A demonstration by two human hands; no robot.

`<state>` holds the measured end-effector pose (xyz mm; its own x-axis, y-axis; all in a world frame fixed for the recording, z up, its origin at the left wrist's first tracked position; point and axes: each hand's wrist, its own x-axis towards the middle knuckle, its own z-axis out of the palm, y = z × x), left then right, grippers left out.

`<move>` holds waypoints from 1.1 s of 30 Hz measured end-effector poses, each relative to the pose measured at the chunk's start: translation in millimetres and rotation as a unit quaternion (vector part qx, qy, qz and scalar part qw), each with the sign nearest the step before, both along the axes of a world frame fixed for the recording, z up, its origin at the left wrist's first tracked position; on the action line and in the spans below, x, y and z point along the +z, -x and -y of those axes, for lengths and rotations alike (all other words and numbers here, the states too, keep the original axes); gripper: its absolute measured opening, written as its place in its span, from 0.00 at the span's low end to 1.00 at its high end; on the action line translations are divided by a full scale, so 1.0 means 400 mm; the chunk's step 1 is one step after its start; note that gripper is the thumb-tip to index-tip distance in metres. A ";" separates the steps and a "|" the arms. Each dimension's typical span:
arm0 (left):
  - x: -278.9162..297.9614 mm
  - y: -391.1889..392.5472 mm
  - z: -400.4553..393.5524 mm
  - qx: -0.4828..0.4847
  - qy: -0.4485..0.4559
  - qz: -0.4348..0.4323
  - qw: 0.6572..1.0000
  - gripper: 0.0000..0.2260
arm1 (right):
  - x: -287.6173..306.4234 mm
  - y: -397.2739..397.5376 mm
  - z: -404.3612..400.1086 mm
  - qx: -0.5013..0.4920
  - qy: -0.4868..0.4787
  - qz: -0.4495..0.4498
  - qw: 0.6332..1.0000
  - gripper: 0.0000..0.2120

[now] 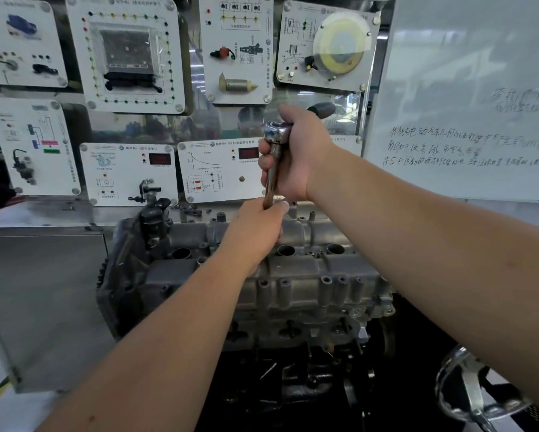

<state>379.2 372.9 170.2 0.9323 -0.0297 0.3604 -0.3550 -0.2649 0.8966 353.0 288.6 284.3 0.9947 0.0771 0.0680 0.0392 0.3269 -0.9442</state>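
Wrapping tight round the ratchet (273,169) near its top: right hand (299,157) fingers. Left hand (255,229) grips its foot. Tool stands near upright at 12 o'clock on the cylinder head (308,275). Judgement: keep it plumb, left steadying, right turning smoothly.

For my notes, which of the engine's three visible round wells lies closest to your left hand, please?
The middle well, just beside the left hand; the others sit farther out.

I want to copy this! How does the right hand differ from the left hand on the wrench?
The right hand is higher on the wrench, under its round head; the left hand grips the bottom end. The right hand shows curled fingertips; the left hand shows its back. Both hold it.
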 end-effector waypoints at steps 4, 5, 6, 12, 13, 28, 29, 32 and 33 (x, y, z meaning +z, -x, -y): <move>-0.003 -0.001 -0.001 -0.006 0.013 0.009 1.000 0.14 | 0.002 -0.001 0.008 -0.007 0.024 0.006 1.000 0.19; -0.003 -0.002 -0.001 -0.008 0.022 0.004 1.000 0.14 | 0.001 -0.001 0.008 -0.004 0.027 0.012 1.000 0.17; -0.003 -0.002 -0.001 -0.010 0.033 -0.001 0.999 0.14 | -0.001 -0.001 0.008 0.000 0.029 0.020 0.999 0.16; -0.002 -0.002 -0.002 -0.006 0.061 -0.007 0.998 0.14 | -0.014 -0.002 0.005 0.035 0.051 0.057 0.996 0.10; -0.002 -0.003 -0.002 -0.006 0.062 -0.006 0.998 0.14 | -0.013 -0.002 0.003 0.036 0.056 0.060 0.996 0.10; -0.006 -0.014 0.003 -0.014 0.052 -0.007 0.999 0.19 | -0.019 -0.003 0.006 -0.009 0.073 0.074 0.994 0.11; -0.005 -0.015 0.003 -0.015 0.049 -0.010 0.999 0.20 | -0.018 -0.001 0.004 -0.013 0.074 0.074 0.994 0.11; -0.005 -0.017 0.002 -0.023 0.046 -0.009 0.999 0.21 | -0.016 0.002 0.002 -0.019 0.069 0.070 0.995 0.12; -0.007 -0.018 0.001 -0.025 0.044 -0.007 0.999 0.21 | -0.016 0.002 0.002 -0.019 0.067 0.069 0.995 0.12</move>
<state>386.3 372.6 167.6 0.9354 -0.0447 0.3507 -0.3531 -0.1663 0.9207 352.1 287.8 278.1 0.9789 0.0578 0.1962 0.1817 0.1953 -0.9638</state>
